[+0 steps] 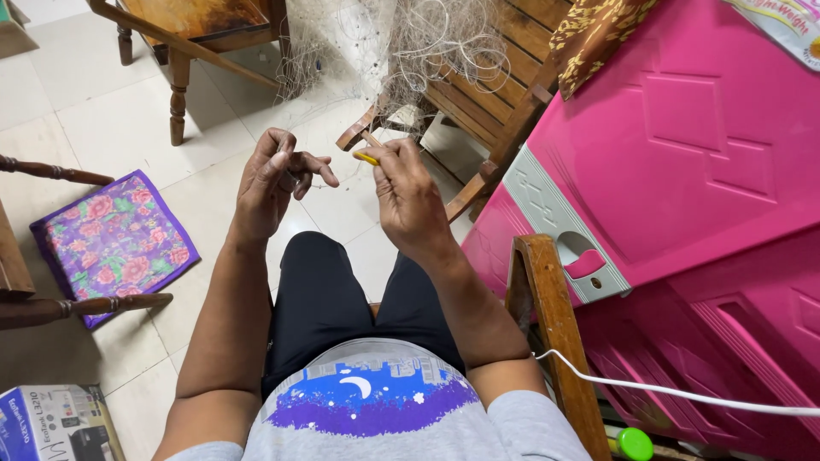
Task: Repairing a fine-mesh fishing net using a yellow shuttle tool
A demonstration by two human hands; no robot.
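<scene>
Blue-and-white printed box (55, 423) bottom left — colourful label (781, 26) top right.

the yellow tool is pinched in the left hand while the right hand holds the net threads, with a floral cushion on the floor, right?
Not quite. The head view shows the yellow tool pinched in the right hand, while the left hand holds the net threads. The floral cushion does lie on the floor.

Ahead of us: the net (401, 51) hangs over the bench (504, 94).
Hands: our left hand (272, 181) sits left of our right hand (408, 198), below the net.
Left: the cushion (115, 243) lies on the floor (102, 119).
Right: the cabinet (683, 171) stands beside us.
</scene>
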